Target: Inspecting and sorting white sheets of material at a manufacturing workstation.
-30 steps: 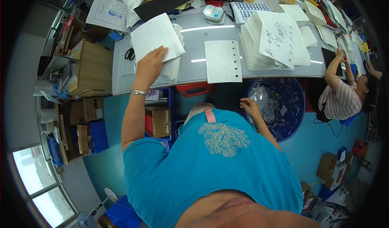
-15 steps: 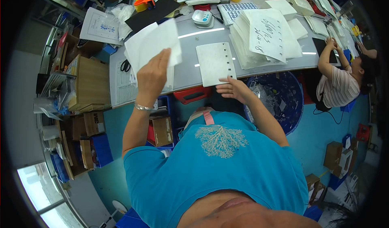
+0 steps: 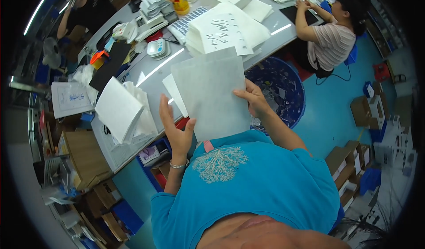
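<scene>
Over the near edge of the table (image 3: 152, 85), the right hand (image 3: 253, 97) pinches a matte rectangular sheet (image 3: 212, 96); the left hand (image 3: 178, 133) spreads beside it, contact unclear. White paper (image 3: 174, 95) behind is mostly hidden.

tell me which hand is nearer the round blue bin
Right. The right hand, gripping the pale sheet, shows at the left side of the round blue bin; the left hand is farther, at the sheet's left edge.

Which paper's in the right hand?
The large pale-grey sheet, gripped at its right edge by the right hand; the left pile and handwritten-topped pile rest on the table.
</scene>
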A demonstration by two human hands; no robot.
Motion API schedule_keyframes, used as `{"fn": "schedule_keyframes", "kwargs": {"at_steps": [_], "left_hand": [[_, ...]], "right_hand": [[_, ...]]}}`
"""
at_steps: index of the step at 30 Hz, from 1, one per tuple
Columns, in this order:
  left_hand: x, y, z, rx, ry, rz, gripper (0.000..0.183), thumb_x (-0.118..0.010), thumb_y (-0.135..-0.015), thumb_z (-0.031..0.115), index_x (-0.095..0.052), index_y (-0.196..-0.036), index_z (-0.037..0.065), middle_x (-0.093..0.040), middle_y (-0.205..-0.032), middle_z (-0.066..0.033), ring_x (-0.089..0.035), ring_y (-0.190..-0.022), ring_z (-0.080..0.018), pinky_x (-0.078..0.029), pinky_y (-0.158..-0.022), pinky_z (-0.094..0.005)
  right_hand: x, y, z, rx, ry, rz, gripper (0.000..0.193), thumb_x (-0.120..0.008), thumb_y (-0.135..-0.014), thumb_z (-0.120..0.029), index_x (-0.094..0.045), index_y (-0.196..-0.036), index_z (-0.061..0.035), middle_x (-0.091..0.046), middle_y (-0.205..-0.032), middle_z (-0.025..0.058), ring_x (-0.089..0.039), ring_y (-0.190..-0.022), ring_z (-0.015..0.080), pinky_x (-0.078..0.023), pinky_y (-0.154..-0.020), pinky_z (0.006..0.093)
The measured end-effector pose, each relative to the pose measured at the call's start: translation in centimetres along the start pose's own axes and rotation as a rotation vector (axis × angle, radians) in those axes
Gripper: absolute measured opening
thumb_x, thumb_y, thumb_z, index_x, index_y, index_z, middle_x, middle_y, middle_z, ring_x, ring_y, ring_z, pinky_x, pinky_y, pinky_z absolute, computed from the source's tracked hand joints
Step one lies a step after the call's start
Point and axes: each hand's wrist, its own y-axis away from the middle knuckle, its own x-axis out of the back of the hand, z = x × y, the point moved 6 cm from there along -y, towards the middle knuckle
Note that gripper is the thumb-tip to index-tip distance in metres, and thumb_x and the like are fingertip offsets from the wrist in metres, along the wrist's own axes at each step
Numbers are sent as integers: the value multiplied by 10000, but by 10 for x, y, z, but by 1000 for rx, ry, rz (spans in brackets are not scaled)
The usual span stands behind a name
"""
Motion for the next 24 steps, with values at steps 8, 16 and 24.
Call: {"fn": "schedule_keyframes", "kwargs": {"at_steps": [8, 16, 24], "left_hand": [[-118, -7, -28, 465, 634, -380, 678, -685, -864, 208, -317, -1390, -11, -494, -1285, -132, -506, -1151, -191, -433, -955, -316], [-176, 10, -39, 860, 916, -509, 506, -674, -865, 176, -463, -1283, -17, -578, -1192, -113, -578, -1034, -160, -481, -865, -288], [-207, 23, -21, 854, 782, -693, 374, -675, -863, 184, -563, -1159, -14, -632, -1090, -98, -596, -977, -156, -482, -836, -298]], "right_hand": [[64, 34, -51, 186, 85, 136, 500, -657, -839, -162, -489, -1282, -1, -583, -1204, 161, -570, -1096, 228, -472, -921, 351], [115, 33, -57, 281, -150, -41, 411, -513, -914, -373, -637, -1098, -28, -560, -1253, 216, -508, -1205, 297, -415, -1023, 436], [135, 58, -62, 300, -586, 56, 483, -437, -954, -458, -631, -1121, -49, -551, -1272, 194, -467, -1247, 320, -390, -1043, 471]]}}
